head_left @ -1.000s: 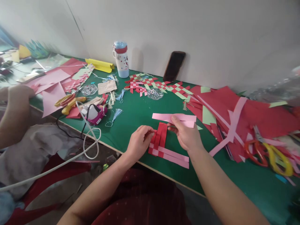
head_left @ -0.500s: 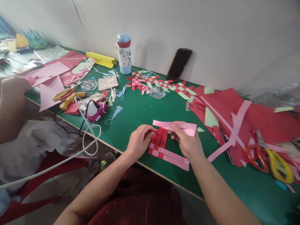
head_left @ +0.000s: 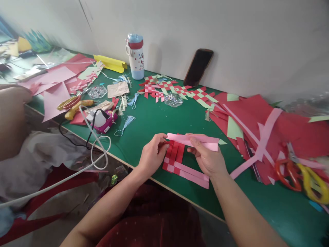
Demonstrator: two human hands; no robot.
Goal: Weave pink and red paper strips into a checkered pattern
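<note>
A small woven piece of red and pink paper strips lies on the green table, checkered at its near left corner. Loose red ends point away from me and pink ends reach to the right. My right hand grips a pink paper strip, which looks folded lengthwise, with the thumb on top. It is held level above the red ends. At the weave's left edge, my left hand is closed, thumb and forefinger pinched at a red strip's end. The pink strip's left tip is by its forefinger.
Scissors with red and yellow handles lie right, beside red paper sheets. Behind are a bottle, a phone, woven pieces and a dish of beads. Left are a purple power block, a cable and another person's arm.
The pink strip in my right hand has shifted slightly right, its left tip now by my left forefinger. My left hand stays at the weave's left edge. The view has shifted a little.
</note>
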